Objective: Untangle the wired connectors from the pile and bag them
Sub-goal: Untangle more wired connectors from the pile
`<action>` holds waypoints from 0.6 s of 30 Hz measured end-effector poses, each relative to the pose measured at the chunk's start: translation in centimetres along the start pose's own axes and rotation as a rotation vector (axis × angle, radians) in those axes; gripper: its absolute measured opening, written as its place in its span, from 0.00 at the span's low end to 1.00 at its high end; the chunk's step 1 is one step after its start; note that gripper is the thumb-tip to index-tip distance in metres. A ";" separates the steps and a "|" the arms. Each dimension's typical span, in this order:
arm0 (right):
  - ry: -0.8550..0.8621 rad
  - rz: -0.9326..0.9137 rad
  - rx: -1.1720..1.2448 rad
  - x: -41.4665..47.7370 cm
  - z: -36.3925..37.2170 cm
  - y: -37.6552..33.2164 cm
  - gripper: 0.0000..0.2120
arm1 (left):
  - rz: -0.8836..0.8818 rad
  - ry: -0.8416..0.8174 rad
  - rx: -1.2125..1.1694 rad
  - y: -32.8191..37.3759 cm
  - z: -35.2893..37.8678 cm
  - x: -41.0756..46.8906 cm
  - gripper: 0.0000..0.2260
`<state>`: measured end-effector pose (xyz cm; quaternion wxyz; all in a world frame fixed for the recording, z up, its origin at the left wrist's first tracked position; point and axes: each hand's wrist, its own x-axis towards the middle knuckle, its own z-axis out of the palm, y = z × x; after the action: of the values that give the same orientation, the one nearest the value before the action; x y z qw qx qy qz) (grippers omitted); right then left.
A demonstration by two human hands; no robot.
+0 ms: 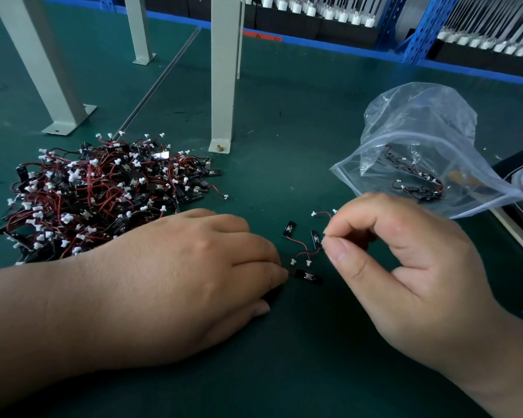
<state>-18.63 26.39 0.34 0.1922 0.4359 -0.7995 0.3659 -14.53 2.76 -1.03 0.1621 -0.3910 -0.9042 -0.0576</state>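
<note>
R hand (411, 267) thumb+index pinch wire (322, 213); L hand (194, 279) palm-down, fingers curled, grip unclear.

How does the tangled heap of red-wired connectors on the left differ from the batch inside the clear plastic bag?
Count: the tangled heap of red-wired connectors holds very many; the batch in the clear plastic bag is a handful. Cover: the heap lies bare on the green table mat; the batch is bagged. Shared: black boards, red wires, white plugs.
</note>
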 end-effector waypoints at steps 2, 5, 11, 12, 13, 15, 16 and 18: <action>-0.054 -0.003 0.008 0.1 0.0 0.1 0.01 | 0.013 -0.014 0.006 0.0 -0.2 0.0 0.13; -0.109 0.002 -0.002 0.1 0.0 0.3 0.03 | 0.039 -0.023 0.012 0.0 -0.2 0.0 0.11; -0.058 0.058 -0.048 0.0 0.1 0.9 0.07 | 0.051 -0.003 -0.001 0.0 0.0 0.1 0.11; -0.050 0.070 -0.064 0.1 0.1 1.0 0.09 | 0.055 -0.006 0.000 0.1 0.0 0.2 0.11; -0.052 0.076 -0.082 0.1 0.0 1.0 0.11 | 0.062 -0.009 0.002 0.1 -0.1 0.2 0.10; -0.088 0.079 -0.114 0.2 -0.1 1.0 0.12 | 0.051 -0.031 0.000 0.1 -0.4 0.2 0.11; -0.122 0.080 -0.118 0.2 -0.1 0.9 0.11 | 0.037 -0.090 -0.005 0.2 -0.6 0.2 0.12; -0.188 0.073 -0.096 0.1 -0.3 0.5 0.05 | -0.066 -0.192 -0.111 1.2 -1.3 0.8 0.16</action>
<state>-19.15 26.72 0.37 0.1233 0.4292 -0.8460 0.2913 -13.87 3.83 0.47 0.0507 -0.3729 -0.9234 -0.0752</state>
